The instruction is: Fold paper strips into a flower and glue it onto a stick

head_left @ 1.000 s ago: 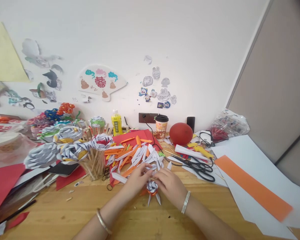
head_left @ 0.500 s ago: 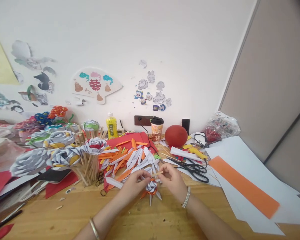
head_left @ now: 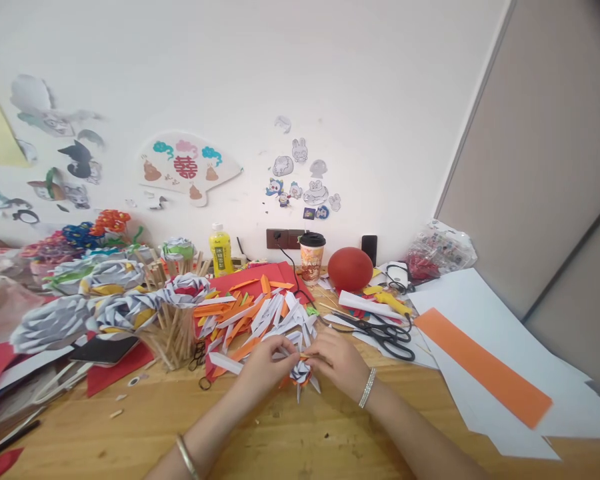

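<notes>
My left hand (head_left: 271, 361) and my right hand (head_left: 336, 361) meet over a small folded-paper flower (head_left: 300, 373), white and orange with pointed white petals towards me. The fingers of both are closed in pinches at its far edge, where a thin orange-yellow piece (head_left: 304, 356) shows between them. The small parts under my fingertips are partly hidden. Just beyond my hands lies a pile of folded white and orange paper strips (head_left: 265, 317) on red paper.
Black scissors (head_left: 387, 333), a yellow glue gun (head_left: 393, 303) and a red balloon (head_left: 350, 269) are at right. An orange strip (head_left: 483, 367) lies on white sheets (head_left: 460, 300). Paper flowers (head_left: 125, 310) on sticks stand left; a cup (head_left: 312, 257) and yellow bottle (head_left: 221, 250) are behind.
My right hand has moved left and its fingers have come down beside my left fingertips. The thin light strip that was stretched between my hands now hardly shows. The view has shifted slightly.
</notes>
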`<control>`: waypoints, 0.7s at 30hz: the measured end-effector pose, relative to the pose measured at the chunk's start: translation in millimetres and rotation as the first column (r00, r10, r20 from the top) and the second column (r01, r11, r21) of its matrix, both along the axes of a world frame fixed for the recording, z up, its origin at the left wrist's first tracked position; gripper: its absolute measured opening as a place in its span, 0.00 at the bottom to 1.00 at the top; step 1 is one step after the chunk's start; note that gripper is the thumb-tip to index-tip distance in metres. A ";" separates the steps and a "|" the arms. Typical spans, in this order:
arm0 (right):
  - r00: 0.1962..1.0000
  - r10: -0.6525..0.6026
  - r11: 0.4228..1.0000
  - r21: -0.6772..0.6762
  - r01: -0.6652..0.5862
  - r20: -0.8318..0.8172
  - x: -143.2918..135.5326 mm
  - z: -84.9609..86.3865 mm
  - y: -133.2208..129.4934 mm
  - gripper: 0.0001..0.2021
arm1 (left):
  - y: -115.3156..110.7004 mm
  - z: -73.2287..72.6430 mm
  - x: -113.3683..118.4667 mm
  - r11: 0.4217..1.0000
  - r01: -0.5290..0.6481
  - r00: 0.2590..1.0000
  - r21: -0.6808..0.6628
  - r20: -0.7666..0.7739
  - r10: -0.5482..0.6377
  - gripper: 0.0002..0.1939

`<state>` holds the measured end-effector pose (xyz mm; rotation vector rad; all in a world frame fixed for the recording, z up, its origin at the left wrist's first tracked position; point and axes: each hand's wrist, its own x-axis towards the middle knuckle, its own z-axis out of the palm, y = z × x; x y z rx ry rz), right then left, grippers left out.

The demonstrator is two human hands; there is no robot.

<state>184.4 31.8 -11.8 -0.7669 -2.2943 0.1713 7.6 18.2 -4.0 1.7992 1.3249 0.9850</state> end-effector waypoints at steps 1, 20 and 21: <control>1.000 -0.009 1.000 0.009 0.009 -0.001 -0.5 0.0 -0.5 0.08 | -0.5 0.4 0.5 1.000 0.005 1.000 0.005 -0.003 -0.005 0.07; 0.995 -0.096 0.963 -0.249 0.102 0.035 -17.5 6.0 -7.9 0.04 | -12.2 31.2 8.8 0.988 0.109 0.839 0.112 -0.544 -0.031 0.10; 0.993 -0.109 0.965 -0.236 0.116 0.045 -17.1 6.3 -8.3 0.04 | -10.9 29.7 8.6 0.986 0.121 0.843 0.115 -0.536 -0.041 0.10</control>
